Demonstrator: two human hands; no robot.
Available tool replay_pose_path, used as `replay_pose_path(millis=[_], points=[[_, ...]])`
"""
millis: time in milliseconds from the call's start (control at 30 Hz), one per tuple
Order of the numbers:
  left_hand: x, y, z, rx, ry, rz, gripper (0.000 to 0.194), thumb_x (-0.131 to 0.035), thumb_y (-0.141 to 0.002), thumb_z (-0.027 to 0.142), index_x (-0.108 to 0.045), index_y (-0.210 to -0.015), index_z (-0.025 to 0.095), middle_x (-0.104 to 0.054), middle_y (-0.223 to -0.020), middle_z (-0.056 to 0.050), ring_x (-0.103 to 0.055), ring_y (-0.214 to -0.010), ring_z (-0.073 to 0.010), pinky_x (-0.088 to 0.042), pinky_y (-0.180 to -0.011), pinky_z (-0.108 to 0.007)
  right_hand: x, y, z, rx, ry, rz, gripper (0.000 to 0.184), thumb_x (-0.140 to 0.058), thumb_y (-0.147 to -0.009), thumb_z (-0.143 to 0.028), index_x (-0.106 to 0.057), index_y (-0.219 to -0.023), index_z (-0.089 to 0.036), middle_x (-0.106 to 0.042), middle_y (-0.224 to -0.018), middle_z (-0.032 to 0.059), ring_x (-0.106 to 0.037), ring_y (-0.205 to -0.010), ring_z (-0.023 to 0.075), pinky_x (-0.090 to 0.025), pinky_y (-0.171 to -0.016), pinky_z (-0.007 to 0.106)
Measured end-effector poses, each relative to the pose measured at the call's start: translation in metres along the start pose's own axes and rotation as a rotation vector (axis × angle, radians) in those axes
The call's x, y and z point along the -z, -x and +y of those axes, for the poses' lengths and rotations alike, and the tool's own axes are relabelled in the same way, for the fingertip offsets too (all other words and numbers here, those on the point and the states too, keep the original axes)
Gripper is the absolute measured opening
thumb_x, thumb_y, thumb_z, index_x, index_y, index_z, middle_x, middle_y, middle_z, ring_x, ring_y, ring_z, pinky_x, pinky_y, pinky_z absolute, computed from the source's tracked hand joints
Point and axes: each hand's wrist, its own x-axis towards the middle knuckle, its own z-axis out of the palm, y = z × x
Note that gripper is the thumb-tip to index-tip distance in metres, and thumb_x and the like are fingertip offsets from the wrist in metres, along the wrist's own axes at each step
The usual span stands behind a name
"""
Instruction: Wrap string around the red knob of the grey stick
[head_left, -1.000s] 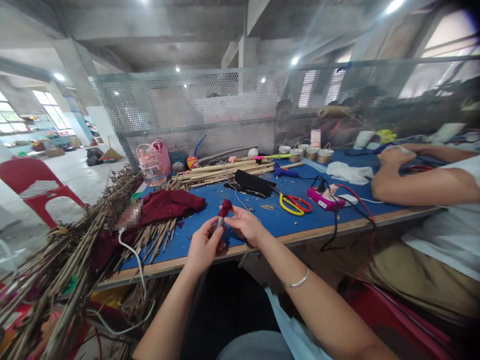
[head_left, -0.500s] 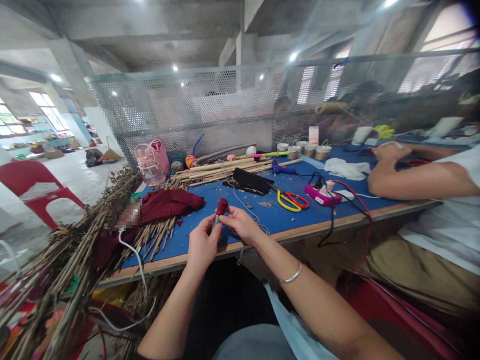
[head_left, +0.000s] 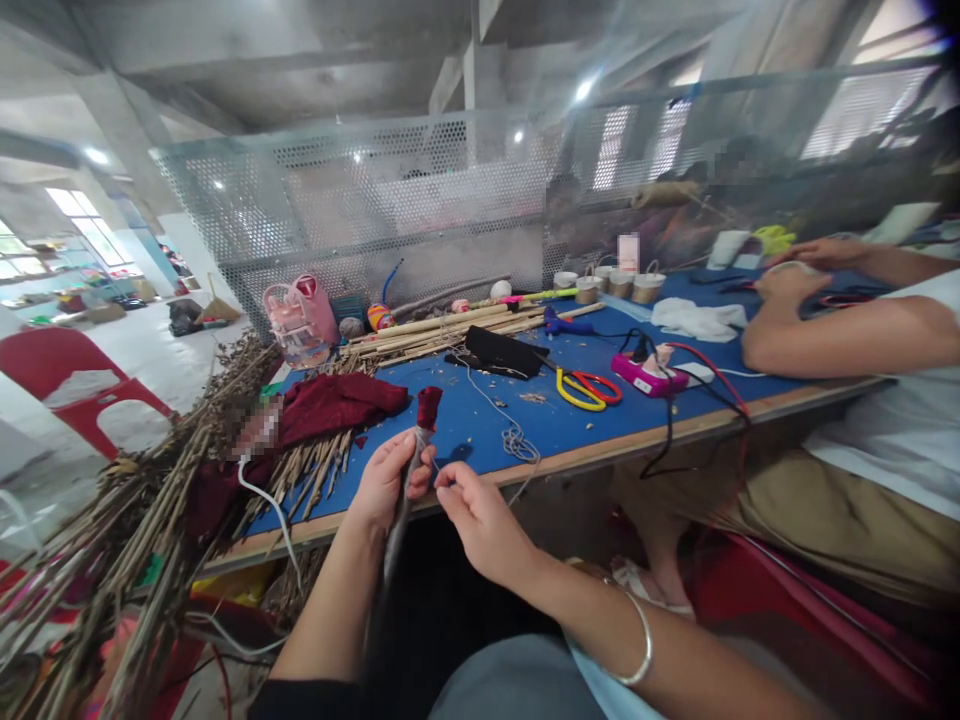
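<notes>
Right hand (head_left: 480,520) nearest, just beside stick; thumb and fingertips drawn close, cannot tell whether they pinch thread. Left hand (head_left: 388,482) has fingers wrapped around grey stick (head_left: 398,530), held tilted at near edge of blue table (head_left: 457,380); dark red cloth tip (head_left: 429,408) uppermost. Beyond: loose grey string (head_left: 516,442), maroon cloth (head_left: 337,405) to left, scissors (head_left: 581,402) with yellow and red handles, magenta power strip (head_left: 646,374) to right. Farther: black cloth (head_left: 501,352), pale sticks (head_left: 435,325), mesh screen (head_left: 337,210).

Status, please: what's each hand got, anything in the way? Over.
Left hand closed on gray stick, dark-red material at top. Right hand beside it, fingers curled, grip unclear. Coiled string nearby; no visible obstruction.
</notes>
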Motion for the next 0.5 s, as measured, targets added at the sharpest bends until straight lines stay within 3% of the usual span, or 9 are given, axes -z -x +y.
replay_pose_path(millis=[67,133,200,267,300,333,367,433,500], points=[[0.002,0.000,0.000,0.021,0.045,-0.020,0.033,-0.073,-0.070,0.037,-0.058,-0.089,0.014,-0.051,-0.066,0.002,-0.035,-0.042,-0.0010,-0.025,-0.033,-0.010,0.003,0.010,-0.007,0.023,0.146,-0.033,0.019,-0.040,-0.093,-0.029,-0.055,-0.098,-0.018,-0.062,-0.074,0.0022,-0.056,-0.068,0.0149,-0.042,-0.065,0.028],[0.004,0.000,0.000,0.039,0.080,-0.036,0.032,-0.073,-0.071,0.036,-0.058,-0.090,0.014,-0.050,-0.066,0.003,-0.033,-0.041,-0.0002,-0.025,-0.033,-0.009,0.017,0.011,-0.012,0.149,0.314,-0.010,0.026,-0.048,-0.091,-0.033,-0.056,-0.111,-0.019,-0.065,-0.101,0.0082,-0.059,-0.093,0.0207,-0.044,-0.081,0.034],[0.006,0.002,0.000,0.058,0.110,-0.057,0.034,-0.073,-0.071,0.035,-0.059,-0.093,0.014,-0.048,-0.065,0.003,-0.032,-0.041,0.0001,-0.025,-0.033,-0.008,0.046,0.001,-0.010,0.306,0.470,0.144,0.036,-0.050,-0.089,-0.036,-0.054,-0.120,-0.019,-0.057,-0.124,0.0121,-0.049,-0.117,0.0255,-0.038,-0.097,0.041],[0.008,0.006,0.002,0.078,0.152,-0.084,0.037,-0.074,-0.070,0.035,-0.059,-0.097,0.014,-0.047,-0.065,0.004,-0.031,-0.041,0.0000,-0.024,-0.032,-0.007,0.085,-0.019,0.003,0.319,0.603,0.404,0.031,-0.041,-0.093,-0.032,-0.056,-0.116,-0.017,-0.054,-0.127,0.0142,-0.046,-0.121,0.0249,-0.034,-0.103,0.042],[0.008,0.008,0.003,0.094,0.185,-0.101,0.037,-0.074,-0.070,0.034,-0.060,-0.097,0.014,-0.046,-0.064,0.004,-0.031,-0.041,0.0001,-0.024,-0.032,-0.007,0.106,-0.031,0.013,0.253,0.703,0.498,0.032,-0.038,-0.093,-0.029,-0.057,-0.115,-0.014,-0.055,-0.125,0.0162,-0.046,-0.120,0.0257,-0.033,-0.103,0.042],[0.008,0.012,0.005,0.117,0.224,-0.122,0.036,-0.074,-0.071,0.034,-0.060,-0.097,0.014,-0.045,-0.064,0.004,-0.031,-0.041,0.0003,-0.023,-0.032,-0.007,0.127,-0.043,0.025,0.137,0.833,0.507,0.033,-0.039,-0.092,-0.026,-0.056,-0.117,-0.011,-0.055,-0.124,0.0190,-0.047,-0.120,0.0280,-0.034,-0.102,0.043],[0.008,0.016,0.008,0.144,0.266,-0.145,0.034,-0.073,-0.072,0.033,-0.060,-0.098,0.014,-0.045,-0.064,0.004,-0.030,-0.041,0.0004,-0.023,-0.032,-0.006,0.146,-0.054,0.036,-0.030,0.969,0.452,0.037,-0.041,-0.090,-0.024,-0.053,-0.121,-0.007,-0.054,-0.124,0.0220,-0.048,-0.117,0.0309,-0.036,-0.099,0.044],[0.006,0.025,0.016,0.209,0.352,-0.191,0.028,-0.069,-0.077,0.030,-0.060,-0.098,0.015,-0.043,-0.064,0.005,-0.030,-0.040,0.0007,-0.023,-0.031,-0.006,0.177,-0.071,0.057,-0.329,1.148,0.188,0.036,-0.044,-0.088,-0.021,-0.055,-0.119,-0.006,-0.057,-0.117,0.0238,-0.054,-0.109,0.0333,-0.040,-0.092,0.044],[0.001,0.033,0.025,0.253,0.427,-0.213,0.021,-0.061,-0.083,0.026,-0.060,-0.100,0.014,-0.042,-0.065,0.005,-0.030,-0.040,0.0009,-0.022,-0.031,-0.005,0.195,-0.080,0.070,-0.380,1.185,0.050,0.034,-0.052,-0.083,-0.021,-0.059,-0.114,-0.010,-0.059,-0.116,0.0211,-0.055,-0.108,0.0326,-0.040,-0.090,0.040]])
